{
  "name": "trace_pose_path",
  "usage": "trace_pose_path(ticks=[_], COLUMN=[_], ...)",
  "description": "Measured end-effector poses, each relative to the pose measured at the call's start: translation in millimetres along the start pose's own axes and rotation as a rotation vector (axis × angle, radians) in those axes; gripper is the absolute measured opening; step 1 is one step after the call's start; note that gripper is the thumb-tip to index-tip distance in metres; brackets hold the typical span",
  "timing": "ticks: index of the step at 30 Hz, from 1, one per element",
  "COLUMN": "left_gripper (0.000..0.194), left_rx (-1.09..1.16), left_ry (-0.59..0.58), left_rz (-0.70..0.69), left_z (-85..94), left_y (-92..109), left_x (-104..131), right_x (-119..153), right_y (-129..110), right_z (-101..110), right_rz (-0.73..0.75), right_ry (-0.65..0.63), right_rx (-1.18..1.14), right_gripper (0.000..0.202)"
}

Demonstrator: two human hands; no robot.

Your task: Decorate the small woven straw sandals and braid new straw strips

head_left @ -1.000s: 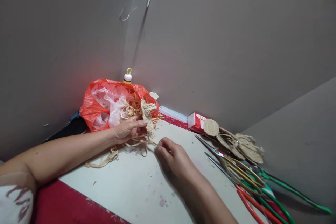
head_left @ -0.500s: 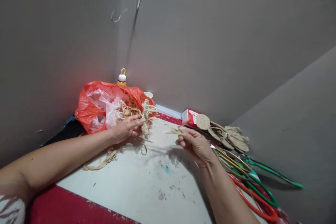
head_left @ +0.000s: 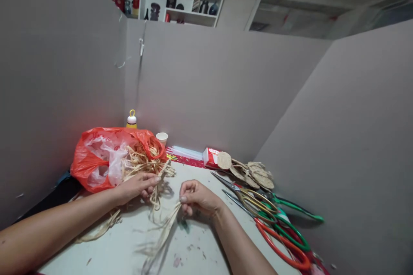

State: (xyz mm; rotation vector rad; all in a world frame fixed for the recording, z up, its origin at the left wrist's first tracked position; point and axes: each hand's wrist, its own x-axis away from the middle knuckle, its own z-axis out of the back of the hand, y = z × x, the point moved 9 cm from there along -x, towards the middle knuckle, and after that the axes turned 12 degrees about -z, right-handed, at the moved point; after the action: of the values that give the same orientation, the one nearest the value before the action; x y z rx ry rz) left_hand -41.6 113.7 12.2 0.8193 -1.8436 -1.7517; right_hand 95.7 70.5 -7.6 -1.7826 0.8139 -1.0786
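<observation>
My left hand is closed in a pinch on a small braided piece of pale straw, with loose ends hanging below the fingers. My right hand, a little to the right and lower, grips the end of a bundle of dried straw strips. Those strips trail down and left over the white table board, their far ends smeared by motion. Behind my left hand, a red plastic bag spills more loose straw.
Along the right lie gold-handled scissors, orange-handled scissors and green handles. Round woven pieces are piled beside a red-and-white box. A paper cup and a yellow-topped bottle stand at the back. Grey partitions enclose the table.
The view has tilted up, bringing shelves into sight. My right hand has come nearer to my left, and its straw strips now show as a long bundle trailing down-left.
</observation>
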Motion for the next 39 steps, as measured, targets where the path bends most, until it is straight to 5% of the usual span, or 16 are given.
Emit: trace_pose_path(ticks=[5,9,19,23,26,32,36,39], left_gripper=[0.042,0.039,0.046,0.034,0.035,0.035,0.032,0.036], left_rx=[0.028,0.131,0.084,0.054,-0.001,-0.122,-0.153,-0.141], left_ry=[-0.085,-0.077,-0.122,-0.115,-0.022,0.007,0.007,-0.018], left_rz=[0.022,0.086,0.169,0.098,0.009,-0.059,-0.06,0.053], left_z=[-24.9,-45.3,-115.2,-160.3,-175.5,-155.3,-107.0,-76.1], left_y=[14,24,19,30,34,27,23,2], left_x=[-5,-32,-165,-221,-245,-217,-165,-123], right_x=[-7,-13,-20,-24,-28,-25,-21,-18], right_y=[11,20,28,30,31,25,6,-7], right_z=[-10,-15,-19,-17,-15,-6,14,22], right_rz=[-0.094,-0.151,-0.218,-0.219,-0.215,-0.181,-0.041,0.062], right_ry=[-0.098,-0.153,-0.233,-0.234,-0.224,-0.169,0.012,0.128], right_rx=[0.063,0.102,0.158,0.162,0.159,0.138,0.091,0.074], right_gripper=[0.027,0.03,0.039,0.04,0.04,0.038,0.031,0.025])
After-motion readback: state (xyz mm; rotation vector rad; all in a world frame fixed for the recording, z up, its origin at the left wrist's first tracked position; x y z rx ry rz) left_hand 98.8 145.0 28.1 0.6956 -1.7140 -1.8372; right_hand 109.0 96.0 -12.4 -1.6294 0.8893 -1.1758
